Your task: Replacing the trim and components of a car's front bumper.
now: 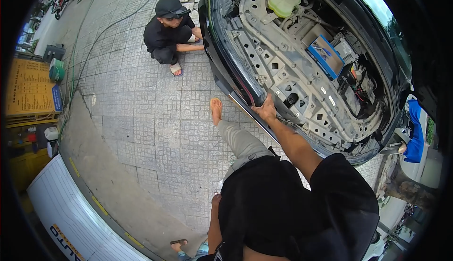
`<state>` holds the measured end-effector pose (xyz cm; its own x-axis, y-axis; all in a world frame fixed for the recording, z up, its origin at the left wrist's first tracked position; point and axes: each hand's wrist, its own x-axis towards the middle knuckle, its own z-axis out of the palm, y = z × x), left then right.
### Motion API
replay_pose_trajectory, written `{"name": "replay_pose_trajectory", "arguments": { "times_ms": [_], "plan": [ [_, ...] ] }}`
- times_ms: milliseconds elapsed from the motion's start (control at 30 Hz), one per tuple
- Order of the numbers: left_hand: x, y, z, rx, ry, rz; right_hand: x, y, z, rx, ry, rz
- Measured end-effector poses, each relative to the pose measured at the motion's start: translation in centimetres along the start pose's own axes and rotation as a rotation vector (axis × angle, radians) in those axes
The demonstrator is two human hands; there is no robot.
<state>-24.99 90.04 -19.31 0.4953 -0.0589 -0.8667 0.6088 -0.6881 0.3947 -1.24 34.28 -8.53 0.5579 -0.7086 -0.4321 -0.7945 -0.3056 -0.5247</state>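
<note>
My right arm reaches out to a dark car's front bumper. At its upper edge, my right hand grips the bumper near its middle, fingers bent over it. Low by my trousers, what appears to be my left hand hangs at my side, its fingers too small and partly hidden to read. A crouching person in black with a cap has both hands at the bumper's far left end. The uncovered engine bay shows a metal front frame.
Inside the engine bay lie a blue tray with tools, a pale fluid reservoir and a battery. Hoses cross the paving on the left. A white sign panel and another person's sandalled foot are at lower left.
</note>
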Motion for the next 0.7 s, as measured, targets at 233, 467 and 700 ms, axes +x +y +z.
{"name": "replay_pose_trajectory", "arguments": {
  "times_ms": [233,467,700],
  "plan": [
    [10.2,26.7,-15.6,0.507,0.102,0.241,-0.1,-0.6,-1.3,0.094,0.066,-0.026],
    [16.7,61.5,-25.2,0.796,0.107,0.792,-2.0,-2.2,4.6,0.221,0.423,0.238],
    [14.1,77.2,-12.4,1.112,-0.098,1.611,-8.3,-1.4,19.2,0.979,1.082,0.925]
  ]
}}
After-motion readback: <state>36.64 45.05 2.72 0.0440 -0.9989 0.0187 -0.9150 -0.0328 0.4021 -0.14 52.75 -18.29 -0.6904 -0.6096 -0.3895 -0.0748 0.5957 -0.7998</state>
